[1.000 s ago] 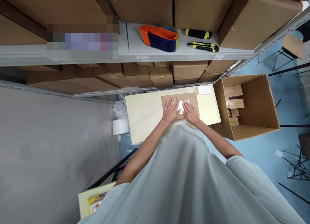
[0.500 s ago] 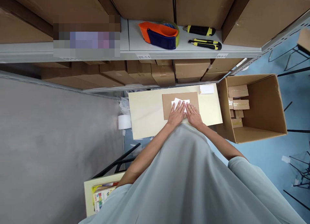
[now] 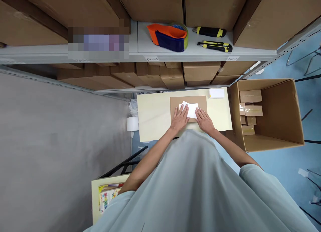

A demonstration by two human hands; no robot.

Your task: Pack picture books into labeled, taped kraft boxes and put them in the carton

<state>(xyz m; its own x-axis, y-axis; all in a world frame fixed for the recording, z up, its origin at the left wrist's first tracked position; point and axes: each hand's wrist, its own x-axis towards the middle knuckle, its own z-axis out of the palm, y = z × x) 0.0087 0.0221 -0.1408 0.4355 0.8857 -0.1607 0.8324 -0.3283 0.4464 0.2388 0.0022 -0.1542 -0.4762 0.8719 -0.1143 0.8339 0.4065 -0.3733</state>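
A white sheet of paper (image 3: 192, 109), with a slanted upper left corner, lies on a flat brown piece of cardboard (image 3: 175, 101) on the cream table. My left hand (image 3: 180, 119) rests flat over the paper's left part, fingers stretched out. On its right edge lie the extended fingertips of my right hand (image 3: 204, 120). Between the hands the middle of the paper is uncovered. Whether it is one sheet folded or several is too small to tell.
The cream table (image 3: 155, 118) bears a small white box (image 3: 216, 93). To its right stands an open carton (image 3: 281, 114) with several small boxes. On the shelf (image 3: 142, 41) above lie a tape dispenser (image 3: 170, 37) and two cutters (image 3: 211, 31). A white roll (image 3: 132, 124) is at left.
My hands have moved apart, the left one outward to the left and the right one to the right, baring the middle of the paper. The view has shifted slightly.
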